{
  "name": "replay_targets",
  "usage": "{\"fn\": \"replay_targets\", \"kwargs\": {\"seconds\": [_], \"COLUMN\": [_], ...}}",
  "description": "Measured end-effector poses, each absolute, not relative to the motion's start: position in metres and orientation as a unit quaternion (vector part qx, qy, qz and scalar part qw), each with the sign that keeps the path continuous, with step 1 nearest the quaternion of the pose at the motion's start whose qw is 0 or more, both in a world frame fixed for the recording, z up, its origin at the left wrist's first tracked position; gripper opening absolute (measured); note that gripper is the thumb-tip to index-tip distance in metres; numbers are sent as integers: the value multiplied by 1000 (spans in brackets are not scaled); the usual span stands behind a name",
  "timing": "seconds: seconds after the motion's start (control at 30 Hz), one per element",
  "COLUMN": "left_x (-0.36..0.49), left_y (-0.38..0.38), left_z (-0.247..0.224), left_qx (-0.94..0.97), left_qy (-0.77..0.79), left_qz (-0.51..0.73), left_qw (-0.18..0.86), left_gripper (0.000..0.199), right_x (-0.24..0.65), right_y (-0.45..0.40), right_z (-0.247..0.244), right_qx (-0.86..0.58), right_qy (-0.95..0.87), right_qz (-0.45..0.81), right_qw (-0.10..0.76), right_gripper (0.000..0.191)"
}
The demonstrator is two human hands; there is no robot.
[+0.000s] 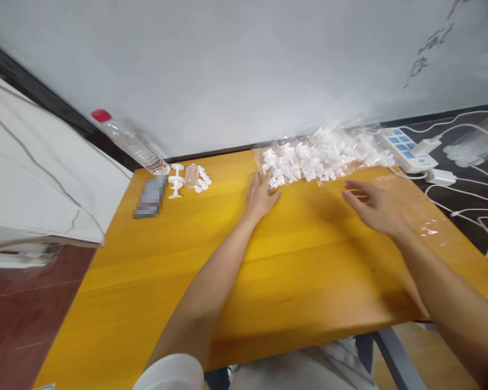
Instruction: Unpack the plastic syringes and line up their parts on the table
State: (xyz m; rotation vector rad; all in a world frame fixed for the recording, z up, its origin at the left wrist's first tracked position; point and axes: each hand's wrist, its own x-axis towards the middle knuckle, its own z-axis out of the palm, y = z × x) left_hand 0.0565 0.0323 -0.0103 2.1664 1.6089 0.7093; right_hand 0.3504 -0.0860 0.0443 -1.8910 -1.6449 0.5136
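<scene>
A clear plastic bag full of small white plastic parts lies along the back of the yellow wooden table. My left hand is at the bag's left front corner, fingers spread, with the fingertips at its edge. To the right, my right hand hovers in front of the bag with thumb and fingers apart and nothing between them. Left of my hands are a white flanged plastic piece, a clear cylinder and several small white pieces in a row.
A clear bottle with a red cap stands at the back left, beside a blurred-out dark flat object. A power strip with white cables is at the back right. Thin clear plastic lies by the right edge.
</scene>
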Motion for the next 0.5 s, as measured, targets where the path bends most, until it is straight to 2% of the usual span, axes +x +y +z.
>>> {"fn": "replay_targets", "kwargs": {"seconds": [0.07, 0.13, 0.3, 0.4, 0.5], "left_x": [54, 48, 33, 23, -2], "left_y": [35, 29, -28, -71, -88], "left_z": [-10, -10, -7, 0, 7], "left_qx": [781, 797, 824, 845, 831], "left_qy": [550, 535, 510, 459, 439], "left_qz": [253, 251, 232, 252, 301], "left_qw": [150, 125, 86, 115, 162], "left_gripper": [57, 49, 49, 44, 39], "right_x": [302, 262, 214, 218, 238], "right_y": [-59, -30, 7, -2, -21], "right_z": [43, 38, 21, 11, 8], "right_qx": [-671, -652, -673, -667, -629], "right_qy": [-561, -523, -526, -555, -582], "right_qz": [358, 440, 407, 378, 421], "right_qw": [328, 328, 322, 321, 298], "right_gripper": [59, 59, 68, 68, 70]}}
